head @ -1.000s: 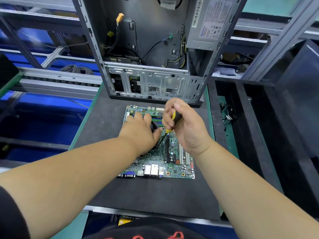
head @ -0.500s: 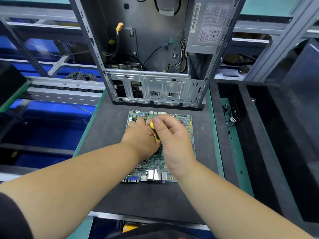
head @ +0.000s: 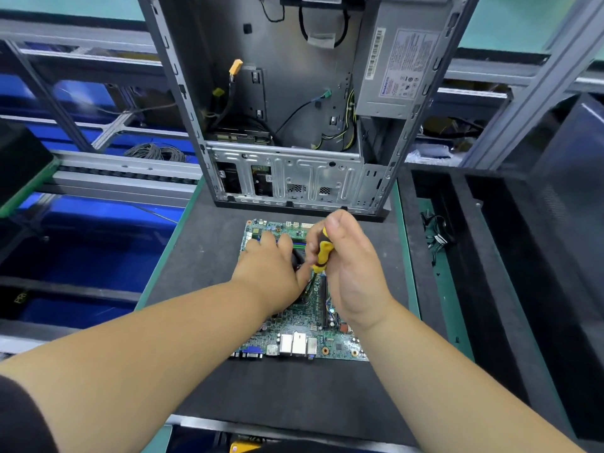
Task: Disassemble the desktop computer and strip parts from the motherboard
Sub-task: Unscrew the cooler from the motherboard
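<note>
A green motherboard (head: 294, 335) lies flat on the dark mat (head: 202, 256), its rear ports toward me. My left hand (head: 271, 269) rests palm-down on the board's middle, covering a black part whose edge shows by the thumb. My right hand (head: 349, 273) grips a yellow-and-black screwdriver (head: 322, 253), its shaft pointing down at the board next to my left thumb. The tip is hidden between the hands. Behind the board stands the open desktop case (head: 294, 178) with loose cables and a grey power supply (head: 398, 67) still inside.
A black tray (head: 457, 256) with a cable bundle (head: 436, 237) borders the mat on the right. A roller conveyor rail (head: 124, 178) runs at the left, with blue bins (head: 81, 256) below. A coil of grey cable (head: 153, 152) lies behind the rail.
My right hand has swung from over the board's middle to the right and raised the screwdriver handle upright. The left hand has stayed on the board.
</note>
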Action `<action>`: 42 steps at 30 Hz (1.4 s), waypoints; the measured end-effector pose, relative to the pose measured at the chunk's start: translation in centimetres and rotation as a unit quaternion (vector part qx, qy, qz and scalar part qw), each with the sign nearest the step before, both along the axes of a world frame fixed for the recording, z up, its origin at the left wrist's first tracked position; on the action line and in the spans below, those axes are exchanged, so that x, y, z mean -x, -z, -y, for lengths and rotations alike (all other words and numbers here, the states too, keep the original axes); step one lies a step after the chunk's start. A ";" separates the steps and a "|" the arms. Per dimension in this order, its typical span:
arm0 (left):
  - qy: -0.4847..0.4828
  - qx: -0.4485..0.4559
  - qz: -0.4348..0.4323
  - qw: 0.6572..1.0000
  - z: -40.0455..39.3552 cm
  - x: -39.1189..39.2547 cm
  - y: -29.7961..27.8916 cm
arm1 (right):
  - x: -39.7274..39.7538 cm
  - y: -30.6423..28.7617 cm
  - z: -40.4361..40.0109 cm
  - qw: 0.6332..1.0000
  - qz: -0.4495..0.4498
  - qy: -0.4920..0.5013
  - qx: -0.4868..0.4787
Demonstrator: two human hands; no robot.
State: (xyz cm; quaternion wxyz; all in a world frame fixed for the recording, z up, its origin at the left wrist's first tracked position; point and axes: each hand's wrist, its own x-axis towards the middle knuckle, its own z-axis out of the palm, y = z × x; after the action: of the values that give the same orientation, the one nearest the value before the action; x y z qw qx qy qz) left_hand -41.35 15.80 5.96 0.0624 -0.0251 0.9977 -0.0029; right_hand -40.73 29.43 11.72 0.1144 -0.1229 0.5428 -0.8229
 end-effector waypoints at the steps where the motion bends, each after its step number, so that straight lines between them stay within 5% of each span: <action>1: -0.001 0.000 -0.001 1.000 0.0 0.0 0.0 | -0.2 -0.1 -0.1 1.000 0.004 0.012 -0.002; 7: -0.008 -0.003 -0.012 1.000 -0.2 -0.1 -0.1 | -1.5 0.3 0.3 0.990 -0.018 0.139 -0.016; 18: -0.006 0.002 -0.006 1.000 -0.2 -0.2 -0.5 | 1.1 0.0 0.7 0.999 -0.025 -0.035 0.027; 28: -0.011 -0.004 -0.016 1.000 -0.2 -0.2 -0.4 | -0.7 0.7 -0.2 0.995 -0.059 0.086 -0.004; 32: -0.009 0.006 -0.007 1.000 -0.2 -0.2 -0.5 | 0.4 -0.1 -0.2 0.999 -0.038 0.003 0.010; 38: 0.035 0.035 0.029 0.998 -0.4 -0.3 -1.6 | 0.3 -1.2 1.2 0.978 -0.121 -0.153 -0.075; 42: 0.075 0.074 0.065 0.992 -0.1 -0.1 -1.2 | 0.0 -1.1 1.1 0.980 -0.082 -0.159 -0.082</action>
State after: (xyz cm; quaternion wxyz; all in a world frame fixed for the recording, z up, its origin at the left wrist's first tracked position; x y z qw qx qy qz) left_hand -41.25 15.91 7.21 0.1244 0.0453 0.9877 -0.0830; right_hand -40.73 28.30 12.85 0.2081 -0.2648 0.5898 -0.7340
